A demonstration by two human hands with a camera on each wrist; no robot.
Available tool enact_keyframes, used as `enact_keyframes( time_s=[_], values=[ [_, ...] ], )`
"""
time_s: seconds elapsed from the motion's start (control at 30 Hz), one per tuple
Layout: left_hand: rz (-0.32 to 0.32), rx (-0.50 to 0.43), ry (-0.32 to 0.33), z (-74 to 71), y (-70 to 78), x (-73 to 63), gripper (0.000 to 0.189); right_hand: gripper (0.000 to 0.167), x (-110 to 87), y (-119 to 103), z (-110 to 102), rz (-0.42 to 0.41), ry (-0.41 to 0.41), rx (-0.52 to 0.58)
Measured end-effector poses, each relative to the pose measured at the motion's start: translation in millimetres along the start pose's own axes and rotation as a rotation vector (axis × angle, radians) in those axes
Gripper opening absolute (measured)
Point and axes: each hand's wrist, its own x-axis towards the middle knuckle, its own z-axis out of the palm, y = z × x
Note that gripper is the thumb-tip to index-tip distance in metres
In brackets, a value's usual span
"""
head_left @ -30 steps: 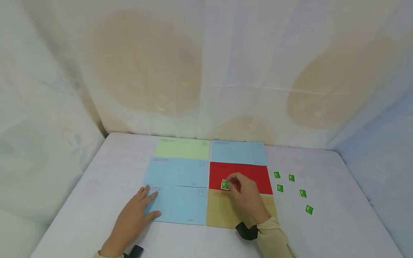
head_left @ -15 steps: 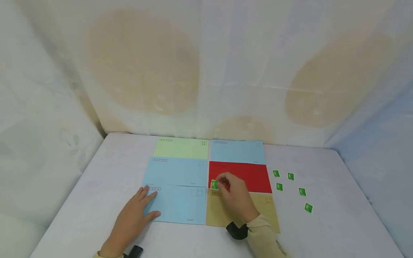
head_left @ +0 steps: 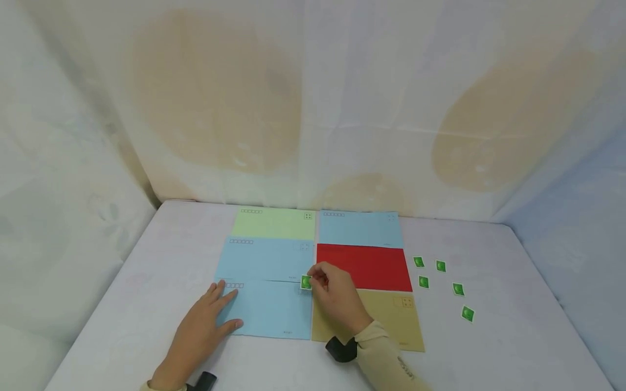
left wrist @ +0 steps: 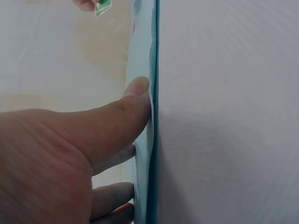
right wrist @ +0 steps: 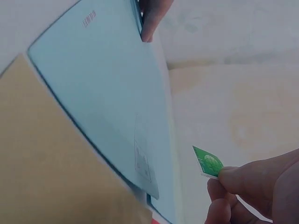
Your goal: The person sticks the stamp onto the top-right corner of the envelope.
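My right hand [head_left: 337, 296] pinches a green stamp [right wrist: 208, 161] between thumb and fingertips. In the head view the stamp is over the top right corner of the front-left blue envelope [head_left: 274, 315], covering part of the printed stamp box there. The right wrist view shows the stamp tilted and apart from the paper. My left hand [head_left: 198, 328] rests on the left edge of that same envelope with its fingers spread; in the left wrist view the thumb [left wrist: 135, 100] lies along the envelope's edge.
A tan envelope [head_left: 386, 323], a red one [head_left: 371, 266] and a blue one [head_left: 362, 231] form the right column. Behind the front-left envelope lie another blue [head_left: 266, 260] and a light green one [head_left: 274, 224]. Several green stamps [head_left: 423, 282] are scattered at the right.
My right hand has moved left with the stamp, from over the red envelope to the corner of the front-left blue envelope. The left hand has stayed in place.
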Motion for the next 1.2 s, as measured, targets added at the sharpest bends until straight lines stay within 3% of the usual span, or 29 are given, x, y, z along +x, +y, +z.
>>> enact_keyframes(
  time_s=[0.33, 0.7, 0.93, 1.2],
  values=[
    [0.011, 0.005, 0.013, 2.2, 0.0, -0.8, 0.069, 0.017, 2.4, -8, 14, 0.041, -0.028, 0.033],
    [0.023, 0.009, 0.016, 2.5, 1.7, -0.1, 0.069, 0.015, 6.5, -5, 23, 0.006, -0.027, 0.043],
    [0.036, 0.011, 0.045, 0.7, 0.8, 0.5, 0.069, 0.014, 7.5, -4, 26, 0.033, -0.053, 0.086],
    [0.022, 0.013, 0.028, 0.7, 0.3, -1.0, 0.068, 0.010, 6.7, -2, 29, 0.033, -0.074, 0.104]
  ],
)
